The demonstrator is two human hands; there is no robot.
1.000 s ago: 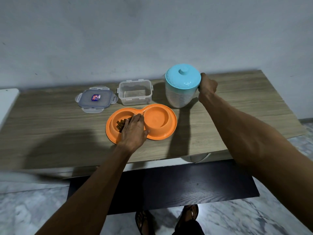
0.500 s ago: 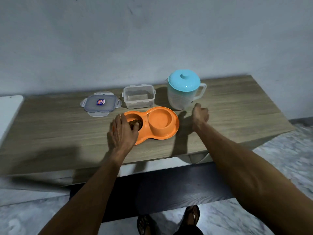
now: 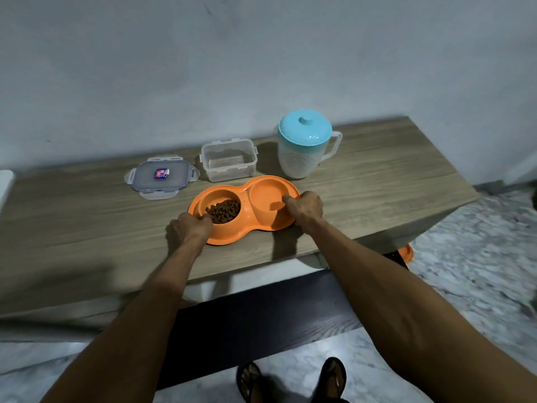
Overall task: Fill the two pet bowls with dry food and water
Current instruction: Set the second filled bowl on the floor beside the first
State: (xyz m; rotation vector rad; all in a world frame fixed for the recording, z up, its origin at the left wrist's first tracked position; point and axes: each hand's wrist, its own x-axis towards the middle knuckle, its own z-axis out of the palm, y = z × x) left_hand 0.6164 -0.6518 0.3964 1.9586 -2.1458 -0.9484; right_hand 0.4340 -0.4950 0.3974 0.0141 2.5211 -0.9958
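The left hand (image 3: 190, 228) curls its fingers over the near-left rim of the orange plastic double pet bowl (image 3: 263, 223), thumb tip at the edge of the brown dry kibble (image 3: 223, 210) that fills the left well. The right hand (image 3: 305, 206) closes on the right rim, its thumb lying inside the right well; whether that well holds water cannot be made out, as the surface looks plain orange. The fingers under the rim are hidden on both sides.

The bowl sits on the wood-grain table (image 3: 377, 181), near its front edge. Just behind it stands an open clear plastic storage box (image 3: 229, 164), apparently empty. To its left lies the box's clear snap-lock lid (image 3: 162, 179), with a small blue and red sticker too small to read. Right of the box stands a frosted plastic jug with a light blue lid (image 3: 305, 146), handle to the right; its contents cannot be judged.

At the table's right, a small orange object (image 3: 406, 252) on the floor is mostly hidden.
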